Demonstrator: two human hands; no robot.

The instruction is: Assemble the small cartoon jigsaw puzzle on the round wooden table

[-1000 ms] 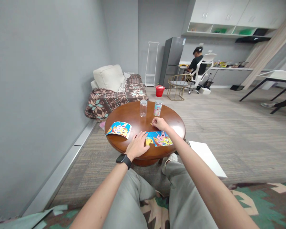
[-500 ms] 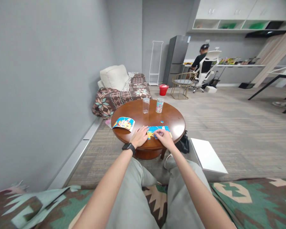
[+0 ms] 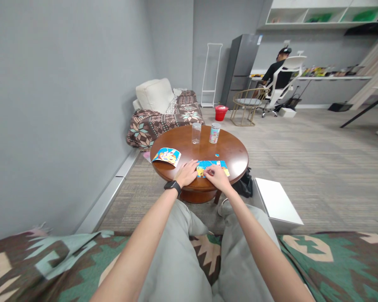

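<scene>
A partly assembled jigsaw puzzle (image 3: 211, 163), blue and yellow, lies near the front edge of the round wooden table (image 3: 176, 140). My left hand (image 3: 188, 173) rests flat at its left edge, fingers stretched out. Over the puzzle's lower part, my right hand (image 3: 219, 177) is closed in a pinch on what seems to be a puzzle piece, mostly hidden by the fingers. One loose blue piece (image 3: 217, 155) lies just beyond the puzzle. To the left, a curled picture sheet (image 3: 168, 156) shows a similar cartoon.
A clear jar (image 3: 196, 134) and a printed can (image 3: 214, 134) stand toward the table's far side. On the floor at right is a white box (image 3: 279, 201). Farther back are a red bucket (image 3: 221, 113), a gold-framed chair (image 3: 247, 107) and a seated person (image 3: 275, 71).
The view has shifted slightly, so the table and room appear a little higher and farther right. Both hands stay at the puzzle, with the right still pinching.
</scene>
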